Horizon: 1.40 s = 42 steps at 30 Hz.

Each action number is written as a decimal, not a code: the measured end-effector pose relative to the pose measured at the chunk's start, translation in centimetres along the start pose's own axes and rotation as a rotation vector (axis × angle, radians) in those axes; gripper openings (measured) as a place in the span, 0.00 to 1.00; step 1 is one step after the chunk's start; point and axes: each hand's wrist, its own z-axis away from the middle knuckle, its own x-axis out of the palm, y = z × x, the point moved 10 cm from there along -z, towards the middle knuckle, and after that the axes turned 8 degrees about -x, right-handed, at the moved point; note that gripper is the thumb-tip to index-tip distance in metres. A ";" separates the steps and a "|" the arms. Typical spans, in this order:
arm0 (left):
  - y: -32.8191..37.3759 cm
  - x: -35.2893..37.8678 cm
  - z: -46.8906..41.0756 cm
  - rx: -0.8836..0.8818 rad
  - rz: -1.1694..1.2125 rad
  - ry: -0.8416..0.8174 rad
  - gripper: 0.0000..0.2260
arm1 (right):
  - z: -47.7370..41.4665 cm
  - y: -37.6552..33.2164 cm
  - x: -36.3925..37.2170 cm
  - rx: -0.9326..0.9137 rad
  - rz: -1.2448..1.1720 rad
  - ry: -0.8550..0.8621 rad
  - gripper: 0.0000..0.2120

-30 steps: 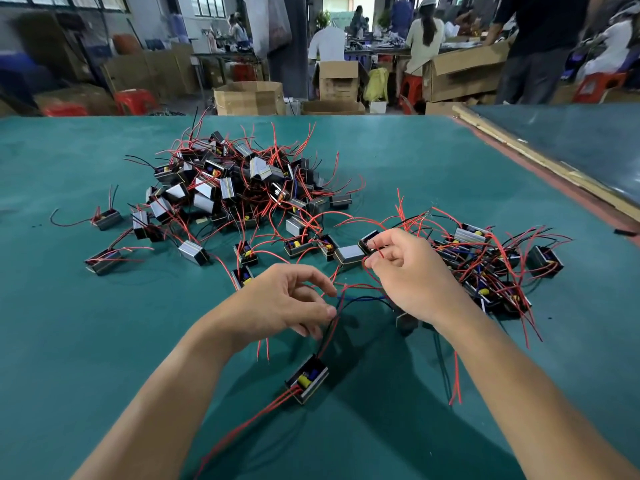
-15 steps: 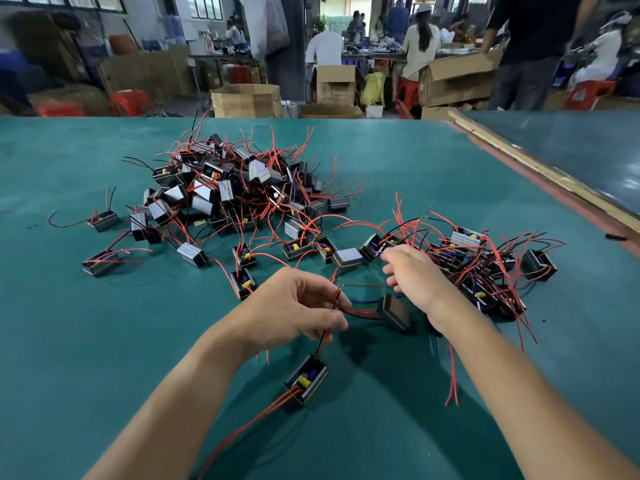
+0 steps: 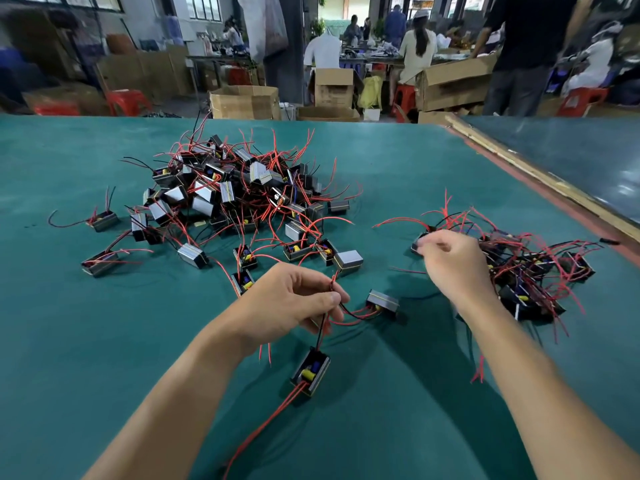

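On the green table point(image 3: 69, 358) lies a big heap of small black-and-silver modules with red and black wires point(image 3: 242, 192). A smaller heap point(image 3: 530, 271) lies to the right. My left hand point(image 3: 291, 303) pinches thin red and black wires. They lead to one module point(image 3: 382, 302) just right of the hand and another point(image 3: 310, 374) below it, open side up. My right hand point(image 3: 450, 265) is blurred, its fingers curled on a dark module point(image 3: 418, 244) at the left edge of the smaller heap.
Stray modules point(image 3: 100, 263) lie left of the big heap. A second table point(image 3: 571, 161) with a wooden edge strip point(image 3: 519, 164) adjoins on the right. Cardboard boxes point(image 3: 244, 102), red stools and several people are beyond the far edge.
My right hand let go of the wires near the middle and moved right to the smaller heap, taking a module along. The left hand kept its pinch and lifted slightly.
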 end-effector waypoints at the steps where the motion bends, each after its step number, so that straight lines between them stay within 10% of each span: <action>1: 0.1 0.0 0.0 0.002 -0.001 0.007 0.06 | 0.6 -1.7 0.8 -0.086 -0.022 -0.065 0.08; 7: 0.8 -0.9 0.1 0.039 0.026 0.115 0.08 | 8.5 -9.5 8.0 -0.472 -0.049 -0.717 0.10; 22: -0.1 -0.2 -0.1 -0.021 0.072 0.070 0.03 | 4.3 -7.5 2.5 -0.294 -0.229 -0.156 0.15; 35: -0.4 0.1 -0.1 -0.070 -0.022 0.066 0.08 | 7.1 -10.1 5.7 -0.253 -0.713 -0.602 0.05; 42: -0.6 -0.1 0.0 -0.086 -0.085 0.106 0.07 | 11.0 -11.4 7.6 -0.448 -0.537 -1.021 0.05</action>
